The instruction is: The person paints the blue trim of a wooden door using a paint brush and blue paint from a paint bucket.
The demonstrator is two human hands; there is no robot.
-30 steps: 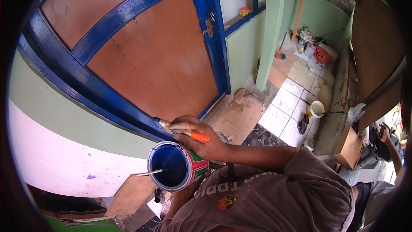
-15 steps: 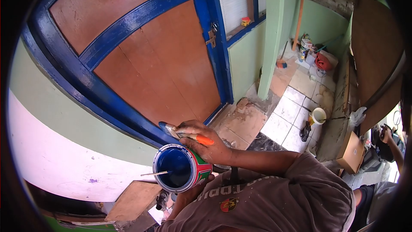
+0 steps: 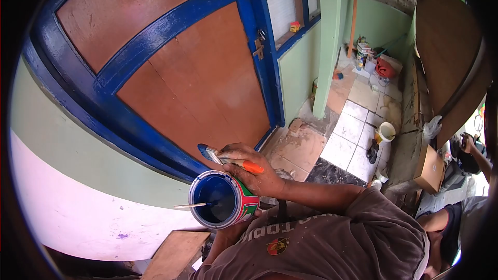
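Note:
My right hand [image 3: 253,172] is closed around a paintbrush [image 3: 249,166] with an orange handle end. Blue paint covers its bristles, which point left just above the can's rim. A paint can [image 3: 248,200] with a red and green label is tilted toward me, dark blue paint inside. A thin pale stick rests in the can and pokes out over its left rim. My left hand [image 3: 236,229] supports the can from below, its fingers mostly hidden. Beyond my hands stands a door [image 3: 202,78] with brown panels and a glossy blue frame.
A white bucket [image 3: 385,133] stands on the tiled floor [image 3: 340,148]. Farther back are cans and a red item [image 3: 384,67]. A cardboard box [image 3: 429,168] sits at right, near another person's arm [image 3: 480,159]. A board [image 3: 176,254] leans low at left.
The view has shifted slightly. The can and brush sit a little farther right in view, and the brush remains over the can's rim. Both hands keep their hold.

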